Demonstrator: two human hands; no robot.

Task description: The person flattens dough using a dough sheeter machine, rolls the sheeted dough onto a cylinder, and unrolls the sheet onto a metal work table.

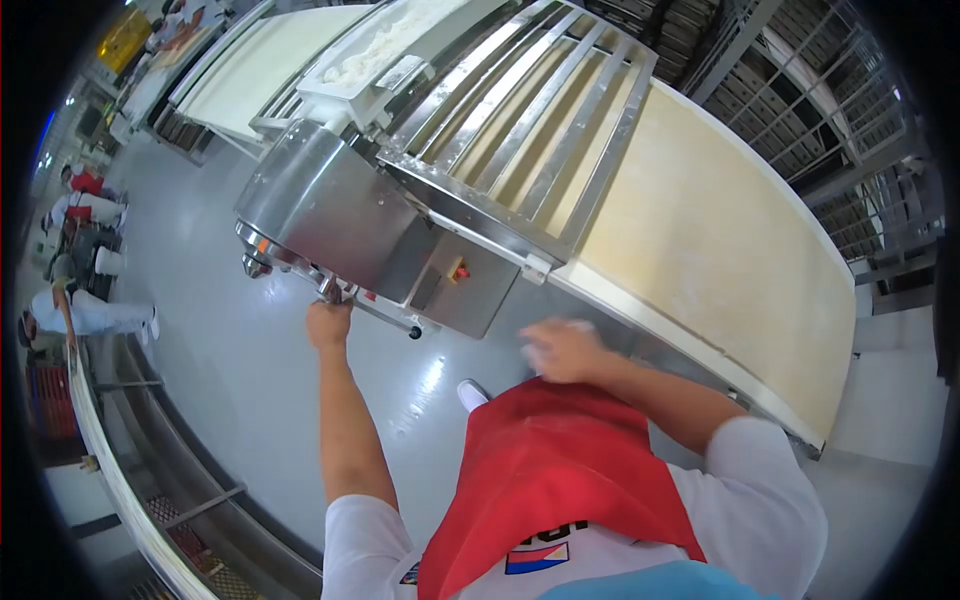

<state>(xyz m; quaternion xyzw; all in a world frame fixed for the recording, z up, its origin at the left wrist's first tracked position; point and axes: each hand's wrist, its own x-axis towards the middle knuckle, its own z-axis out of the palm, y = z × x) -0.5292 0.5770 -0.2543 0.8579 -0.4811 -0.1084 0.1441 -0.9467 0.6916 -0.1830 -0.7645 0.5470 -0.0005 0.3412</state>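
A dough sheeter (320, 190) with a rounded steel housing stands in front of me. My left hand (328, 322) is closed around a metal lever (328, 288) low on the housing's near side. Close by, a bar with a black knob (415, 333) sticks out. My right hand (565, 350) hovers in front of my red apron, beside the belt's near edge; motion smears its fingers, and I cannot make out anything in it. Steel guard bars (520, 110) slope over the beige conveyor belt (715, 210). White flour (380, 60) lies in the trough (345, 98) on top.
A red button (460, 272) sits on the machine's lower panel. Metal racks (800, 110) line the far right. At left, several people work, one (85, 305) beside a long bench (110, 470). Another pale belt (260, 65) extends beyond the machine. Grey floor (215, 250) shows between.
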